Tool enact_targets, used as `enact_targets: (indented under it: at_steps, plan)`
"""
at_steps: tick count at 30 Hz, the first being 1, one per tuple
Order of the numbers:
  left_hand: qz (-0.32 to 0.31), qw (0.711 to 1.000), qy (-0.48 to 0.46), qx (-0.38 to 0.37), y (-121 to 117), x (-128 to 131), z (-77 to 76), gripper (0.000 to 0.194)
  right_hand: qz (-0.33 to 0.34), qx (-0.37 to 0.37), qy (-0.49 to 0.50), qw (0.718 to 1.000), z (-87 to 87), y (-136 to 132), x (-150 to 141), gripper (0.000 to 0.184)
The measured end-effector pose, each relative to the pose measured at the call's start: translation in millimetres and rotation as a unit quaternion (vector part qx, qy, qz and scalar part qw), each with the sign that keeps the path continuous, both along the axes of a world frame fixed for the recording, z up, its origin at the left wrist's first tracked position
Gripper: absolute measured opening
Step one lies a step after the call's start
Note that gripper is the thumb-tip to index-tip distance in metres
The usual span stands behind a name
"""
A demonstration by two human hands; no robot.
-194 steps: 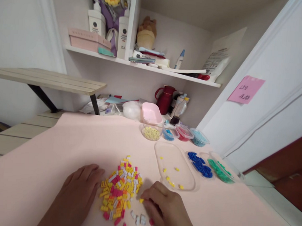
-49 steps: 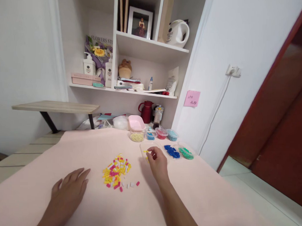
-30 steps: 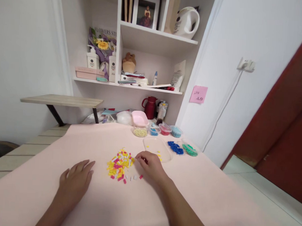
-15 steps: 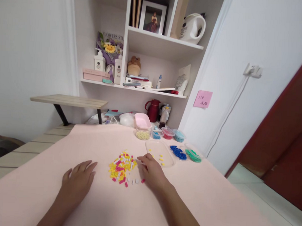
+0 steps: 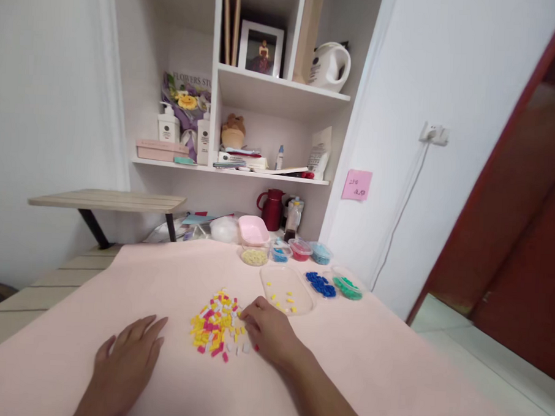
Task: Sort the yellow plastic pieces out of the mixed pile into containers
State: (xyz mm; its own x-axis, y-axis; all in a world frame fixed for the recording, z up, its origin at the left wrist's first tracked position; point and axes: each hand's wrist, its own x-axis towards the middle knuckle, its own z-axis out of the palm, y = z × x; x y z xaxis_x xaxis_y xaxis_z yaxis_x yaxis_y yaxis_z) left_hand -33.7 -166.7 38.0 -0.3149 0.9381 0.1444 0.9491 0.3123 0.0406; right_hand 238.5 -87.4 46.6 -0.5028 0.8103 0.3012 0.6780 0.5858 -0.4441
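Observation:
A loose pile of small toy bricks (image 5: 213, 325) in yellow, pink-red and white lies on the pink tabletop. My right hand (image 5: 272, 331) is at the right edge of this pile, its fingers bent down and drawn together; whatever is between the fingertips is hidden. Just beyond that hand lies a shallow clear tray (image 5: 307, 304) with several yellow bricks in it. Left of the pile, my left hand (image 5: 126, 364) rests palm down on the table, fingers stretched out and holding nothing.
At the table's far side stand tubs of pale yellow pieces (image 5: 254, 256), blue pieces (image 5: 280, 252), red pieces (image 5: 300, 250) and light blue pieces (image 5: 321, 253). Dark blue pieces (image 5: 320, 284) and green pieces (image 5: 347, 287) sit right of the tray. A pink basin (image 5: 253, 230) and red jug (image 5: 272, 209) stand behind.
The whole view has shifted slightly. My right fingers, stretched out before, are now bent down and closer together at the pile's edge. My left hand still lies flat.

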Motion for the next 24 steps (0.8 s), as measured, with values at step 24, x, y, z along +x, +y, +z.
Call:
enact_targets:
  at_steps: [24]
  plan:
    - [-0.008, 0.999, 0.032, -0.019, 4, -4, -2.1, 0.051, -0.007, -0.001, -0.041, 0.999, 0.3, 1, 0, 0.041]
